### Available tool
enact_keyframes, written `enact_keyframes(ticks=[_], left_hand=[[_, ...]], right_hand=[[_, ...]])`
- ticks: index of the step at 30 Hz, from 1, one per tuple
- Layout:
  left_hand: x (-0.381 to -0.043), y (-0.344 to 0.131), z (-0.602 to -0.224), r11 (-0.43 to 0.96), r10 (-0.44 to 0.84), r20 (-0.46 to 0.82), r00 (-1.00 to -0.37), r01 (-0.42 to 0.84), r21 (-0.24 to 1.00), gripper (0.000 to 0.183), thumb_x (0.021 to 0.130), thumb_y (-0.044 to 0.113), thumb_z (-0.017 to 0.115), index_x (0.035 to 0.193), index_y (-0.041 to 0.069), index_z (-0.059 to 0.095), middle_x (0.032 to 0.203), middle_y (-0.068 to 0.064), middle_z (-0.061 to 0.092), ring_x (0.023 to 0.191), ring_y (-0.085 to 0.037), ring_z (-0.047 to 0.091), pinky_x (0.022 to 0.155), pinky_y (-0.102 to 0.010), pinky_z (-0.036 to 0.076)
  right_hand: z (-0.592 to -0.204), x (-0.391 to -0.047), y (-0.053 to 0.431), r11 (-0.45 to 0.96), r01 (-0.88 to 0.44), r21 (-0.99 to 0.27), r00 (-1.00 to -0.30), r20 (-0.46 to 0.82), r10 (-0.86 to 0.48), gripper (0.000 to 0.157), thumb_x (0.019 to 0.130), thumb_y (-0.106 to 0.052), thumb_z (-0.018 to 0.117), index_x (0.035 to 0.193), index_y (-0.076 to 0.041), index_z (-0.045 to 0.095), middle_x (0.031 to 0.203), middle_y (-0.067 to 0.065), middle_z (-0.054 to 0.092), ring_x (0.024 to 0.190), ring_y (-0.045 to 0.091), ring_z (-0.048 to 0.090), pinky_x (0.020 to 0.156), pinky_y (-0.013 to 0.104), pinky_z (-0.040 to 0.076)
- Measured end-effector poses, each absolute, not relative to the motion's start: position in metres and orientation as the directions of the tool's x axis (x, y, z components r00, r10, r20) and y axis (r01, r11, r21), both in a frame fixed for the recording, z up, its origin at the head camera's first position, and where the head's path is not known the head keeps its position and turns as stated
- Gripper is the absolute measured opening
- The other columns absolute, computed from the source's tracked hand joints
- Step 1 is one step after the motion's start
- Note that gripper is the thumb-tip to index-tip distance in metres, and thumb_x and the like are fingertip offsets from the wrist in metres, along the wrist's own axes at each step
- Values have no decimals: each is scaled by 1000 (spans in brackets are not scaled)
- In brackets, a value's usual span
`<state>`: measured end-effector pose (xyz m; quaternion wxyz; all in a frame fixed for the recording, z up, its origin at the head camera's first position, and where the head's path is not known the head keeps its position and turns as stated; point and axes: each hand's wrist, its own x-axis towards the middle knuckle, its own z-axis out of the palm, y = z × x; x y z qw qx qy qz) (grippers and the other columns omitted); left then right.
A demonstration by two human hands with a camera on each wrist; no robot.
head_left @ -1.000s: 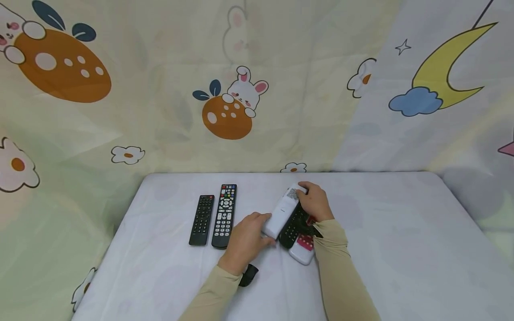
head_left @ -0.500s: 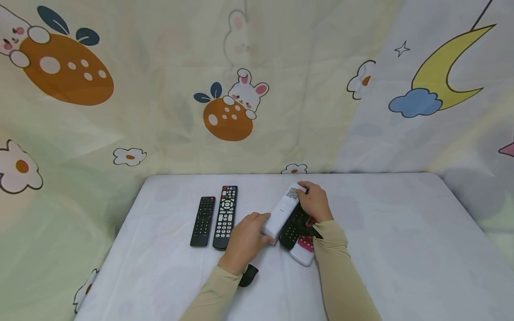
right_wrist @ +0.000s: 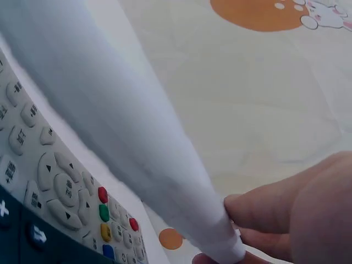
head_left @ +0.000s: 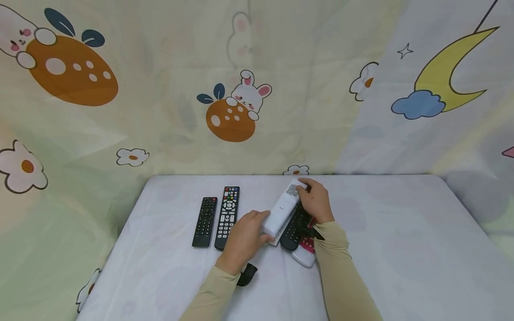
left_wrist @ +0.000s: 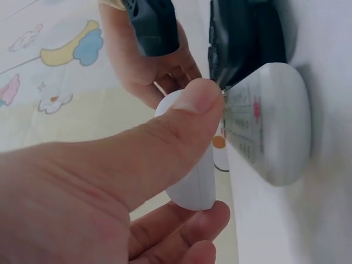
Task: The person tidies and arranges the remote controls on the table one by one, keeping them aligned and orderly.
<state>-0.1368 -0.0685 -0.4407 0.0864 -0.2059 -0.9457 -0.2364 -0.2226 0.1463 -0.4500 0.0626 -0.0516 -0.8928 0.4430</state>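
Observation:
Both hands hold a white remote control [head_left: 280, 211], tilted face down or back up with a printed label near its far end. My left hand [head_left: 246, 238] grips its near end, thumb on one side and fingers on the other. At the far end, my right hand [head_left: 315, 201] pinches it between thumb and fingers. Directly beneath lies another white remote [left_wrist: 286, 126] with grey and coloured buttons [right_wrist: 103, 212], mostly hidden in the head view. Beside it are a black remote [head_left: 291, 236] and a white remote with a pink dotted part [head_left: 304, 257], partly covered by the right wrist.
To the left, a slim black remote [head_left: 205, 222] and a longer black remote [head_left: 227, 216] with coloured top buttons lie side by side on the white table [head_left: 160, 267]. A patterned cloth [head_left: 172, 111] hangs behind the table.
The held white remote has risen slightly, and more of the remote under it shows at the near end. Both hands keep their hold. The head view has shifted a little.

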Motion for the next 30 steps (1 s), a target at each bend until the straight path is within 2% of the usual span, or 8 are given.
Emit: enact_keyframes(ticks=[7, 14, 17, 20, 24, 30], left_hand=[[-137, -74, -437, 779, 390, 275, -879, 474, 411, 68, 72, 27, 91, 131, 6, 65, 116, -6, 68, 99, -19, 66, 82, -34, 55], [-139, -81, -435, 759, 424, 260, -868, 497, 421, 65, 77, 29, 88, 133, 6, 64, 118, -5, 68, 98, -17, 66, 82, -32, 55], [-140, -82, -434, 744, 435, 260, -862, 507, 436, 65, 78, 29, 86, 134, 5, 63, 120, -6, 67, 98, -16, 66, 83, -31, 55], [-140, -84, -433, 728, 442, 263, -858, 514, 453, 65, 79, 30, 85, 134, 4, 62, 125, -6, 64, 101, -16, 65, 85, -31, 54], [-140, -85, -433, 717, 453, 256, -854, 519, 465, 65, 81, 31, 84, 136, 4, 61, 130, -6, 62, 101, -15, 64, 84, -30, 55], [-141, -87, -431, 699, 482, 217, -849, 522, 489, 65, 86, 31, 79, 141, 4, 56, 131, -7, 61, 105, -16, 63, 89, -32, 54]], right_hand=[[-448, -221, 143, 497, 27, -867, -979, 77, 189, 38, 100, -22, 60, 134, -5, 64, 101, 17, 66, 72, 24, 55, 59, 33, 46], [-444, -222, 135, 385, 56, -921, -968, 45, 248, 38, 99, -24, 62, 134, -9, 64, 95, 13, 62, 65, 21, 49, 56, 32, 42], [-439, -222, 132, 306, 57, -950, -961, 31, 274, 39, 99, -24, 63, 134, -7, 63, 108, 14, 64, 84, 24, 58, 67, 34, 48], [-437, -223, 130, 243, 55, -969, -960, 16, 281, 40, 99, -23, 63, 133, -4, 62, 121, 17, 63, 105, 28, 59, 79, 36, 49], [-437, -224, 128, 184, 37, -982, -968, 10, 251, 40, 99, -22, 64, 134, -3, 62, 124, 18, 63, 109, 28, 58, 84, 38, 48], [-437, -226, 126, 64, -10, -998, -987, 20, 159, 42, 101, -20, 61, 139, -1, 57, 131, 19, 59, 115, 29, 56, 100, 46, 46]])
